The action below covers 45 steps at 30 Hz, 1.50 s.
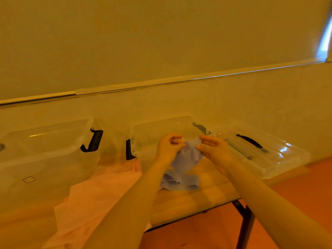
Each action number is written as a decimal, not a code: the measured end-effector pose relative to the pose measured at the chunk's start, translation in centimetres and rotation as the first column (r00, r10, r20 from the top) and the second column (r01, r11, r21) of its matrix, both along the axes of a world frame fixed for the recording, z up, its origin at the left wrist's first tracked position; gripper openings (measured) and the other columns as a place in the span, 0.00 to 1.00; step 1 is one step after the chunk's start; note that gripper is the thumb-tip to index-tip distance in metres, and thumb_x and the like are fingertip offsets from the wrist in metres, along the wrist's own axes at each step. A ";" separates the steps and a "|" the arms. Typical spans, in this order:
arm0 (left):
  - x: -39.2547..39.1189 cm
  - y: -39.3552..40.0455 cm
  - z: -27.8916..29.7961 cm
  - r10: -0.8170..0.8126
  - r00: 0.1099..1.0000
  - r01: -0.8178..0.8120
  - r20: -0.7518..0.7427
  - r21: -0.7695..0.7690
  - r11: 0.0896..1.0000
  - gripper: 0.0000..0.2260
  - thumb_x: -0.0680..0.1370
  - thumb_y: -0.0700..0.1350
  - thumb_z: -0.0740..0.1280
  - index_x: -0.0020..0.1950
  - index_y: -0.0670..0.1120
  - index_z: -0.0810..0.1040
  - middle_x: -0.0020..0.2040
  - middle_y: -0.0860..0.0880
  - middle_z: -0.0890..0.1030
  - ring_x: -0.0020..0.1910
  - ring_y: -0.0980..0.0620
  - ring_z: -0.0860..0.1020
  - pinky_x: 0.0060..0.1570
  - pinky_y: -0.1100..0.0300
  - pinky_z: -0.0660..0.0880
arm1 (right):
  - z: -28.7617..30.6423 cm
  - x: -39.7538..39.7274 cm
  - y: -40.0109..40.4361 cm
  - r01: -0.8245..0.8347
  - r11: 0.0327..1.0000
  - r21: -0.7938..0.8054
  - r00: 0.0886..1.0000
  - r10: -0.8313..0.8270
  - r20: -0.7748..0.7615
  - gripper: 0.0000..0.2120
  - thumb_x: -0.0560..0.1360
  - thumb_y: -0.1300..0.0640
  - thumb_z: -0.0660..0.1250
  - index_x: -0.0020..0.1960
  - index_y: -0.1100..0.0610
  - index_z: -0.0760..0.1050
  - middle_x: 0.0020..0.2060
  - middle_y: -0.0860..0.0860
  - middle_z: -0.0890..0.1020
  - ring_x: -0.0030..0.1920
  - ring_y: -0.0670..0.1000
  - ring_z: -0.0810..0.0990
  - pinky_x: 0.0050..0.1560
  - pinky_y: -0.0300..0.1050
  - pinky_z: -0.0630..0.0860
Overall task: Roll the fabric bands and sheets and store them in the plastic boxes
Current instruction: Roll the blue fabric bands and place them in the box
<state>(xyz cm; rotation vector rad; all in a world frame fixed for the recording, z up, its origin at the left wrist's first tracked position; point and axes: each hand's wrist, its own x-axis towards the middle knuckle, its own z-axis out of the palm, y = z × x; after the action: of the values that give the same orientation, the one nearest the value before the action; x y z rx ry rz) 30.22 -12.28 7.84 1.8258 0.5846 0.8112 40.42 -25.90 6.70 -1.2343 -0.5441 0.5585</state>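
A light blue fabric sheet [185, 164] hangs crumpled between my hands, its lower end lying on the wooden table [206, 196]. My left hand [168, 147] pinches its upper left edge and my right hand [213, 149] pinches the upper right edge. Both hands are in front of an open clear plastic box [158, 128] at the table's back. A second, larger clear box [45, 150] stands at the left with a black latch [93, 141]. A pale pink sheet [100, 191] lies spread on the table at the left and hangs over the front edge.
A clear box lid [265, 153] with a black handle lies to the right, overhanging the table's right end. A wall runs right behind the boxes. A black table leg [246, 225] stands on the orange floor at the lower right.
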 end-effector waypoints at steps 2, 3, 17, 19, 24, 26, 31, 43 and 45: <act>-0.1 0.1 -1.6 0.027 0.999 -0.027 -0.038 -0.018 0.999 0.11 0.73 0.30 0.70 0.53 0.38 0.77 0.35 0.49 0.76 0.36 0.55 0.75 0.39 0.65 0.74 | -1.8 0.1 0.1 -0.015 0.999 -0.032 1.000 0.015 -0.004 0.17 0.72 0.70 0.69 0.59 0.59 0.75 0.53 0.58 0.80 0.53 0.56 0.80 0.45 0.44 0.81; -0.2 0.3 -2.4 0.044 0.997 -0.045 -0.060 -0.014 0.999 0.11 0.72 0.31 0.70 0.53 0.38 0.78 0.35 0.50 0.76 0.36 0.56 0.75 0.39 0.66 0.74 | -2.7 0.1 0.2 -0.018 0.998 -0.053 1.000 0.018 -0.001 0.17 0.72 0.70 0.69 0.58 0.59 0.75 0.54 0.58 0.80 0.55 0.57 0.80 0.47 0.47 0.80; -3.0 1.7 -8.8 0.095 0.950 -0.077 -0.298 0.073 0.994 0.10 0.74 0.35 0.70 0.55 0.39 0.78 0.45 0.49 0.78 0.41 0.56 0.75 0.39 0.73 0.71 | -10.4 -1.0 1.3 0.089 0.921 -0.380 0.974 0.000 0.228 0.21 0.71 0.73 0.69 0.62 0.64 0.72 0.57 0.63 0.77 0.50 0.58 0.78 0.43 0.51 0.79; -3.3 1.7 -8.6 0.111 0.959 -0.096 -0.260 0.071 0.993 0.10 0.75 0.35 0.69 0.55 0.40 0.78 0.44 0.50 0.77 0.41 0.56 0.75 0.38 0.72 0.71 | -9.9 -1.1 1.3 0.134 0.914 -0.383 0.950 -0.008 0.314 0.22 0.71 0.71 0.70 0.63 0.64 0.72 0.55 0.59 0.76 0.50 0.54 0.76 0.42 0.41 0.75; -4.9 2.2 -7.3 0.143 0.973 -0.128 -0.179 0.097 0.987 0.09 0.76 0.36 0.68 0.54 0.45 0.76 0.39 0.53 0.74 0.37 0.60 0.72 0.35 0.71 0.70 | -8.9 -1.0 0.7 0.271 0.912 -0.309 0.906 -0.133 0.403 0.20 0.73 0.63 0.71 0.64 0.60 0.71 0.51 0.51 0.76 0.50 0.52 0.77 0.45 0.40 0.73; -5.8 2.5 -6.9 0.159 0.975 -0.141 -0.155 0.117 0.983 0.09 0.76 0.36 0.68 0.53 0.47 0.76 0.39 0.54 0.74 0.38 0.60 0.72 0.35 0.71 0.69 | -8.7 -1.2 0.2 0.275 0.917 -0.291 0.911 -0.151 0.384 0.18 0.75 0.66 0.67 0.63 0.58 0.70 0.47 0.47 0.75 0.45 0.44 0.76 0.41 0.31 0.72; -9.5 3.7 -6.5 0.234 0.968 -0.221 -0.088 0.134 0.966 0.08 0.75 0.37 0.69 0.54 0.44 0.77 0.40 0.54 0.74 0.38 0.59 0.73 0.35 0.69 0.70 | -8.8 -3.2 0.6 0.353 0.917 -0.185 0.860 -0.240 0.450 0.17 0.75 0.66 0.68 0.63 0.64 0.71 0.46 0.53 0.76 0.44 0.50 0.76 0.41 0.33 0.74; -19.3 5.2 -8.7 0.405 0.898 -0.384 -0.170 0.144 0.912 0.12 0.76 0.39 0.69 0.59 0.46 0.77 0.48 0.51 0.78 0.45 0.55 0.76 0.43 0.64 0.73 | -8.7 -9.9 3.4 0.280 0.931 -0.233 0.824 -0.108 0.557 0.17 0.74 0.57 0.71 0.61 0.60 0.75 0.51 0.52 0.78 0.49 0.49 0.76 0.44 0.45 0.75; -20.3 5.0 -9.2 0.402 0.894 -0.379 -0.197 0.145 0.914 0.12 0.76 0.39 0.69 0.59 0.46 0.76 0.49 0.49 0.79 0.46 0.54 0.76 0.46 0.61 0.74 | -9.0 -10.6 3.7 0.287 0.925 -0.248 0.821 -0.104 0.562 0.17 0.74 0.57 0.71 0.61 0.60 0.75 0.51 0.52 0.78 0.48 0.49 0.76 0.42 0.41 0.74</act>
<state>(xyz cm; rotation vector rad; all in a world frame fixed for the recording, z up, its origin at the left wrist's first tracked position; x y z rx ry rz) 9.96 -7.26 -1.35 1.9367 1.1013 0.9194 29.80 -22.21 -2.27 -1.7611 -0.8061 0.1044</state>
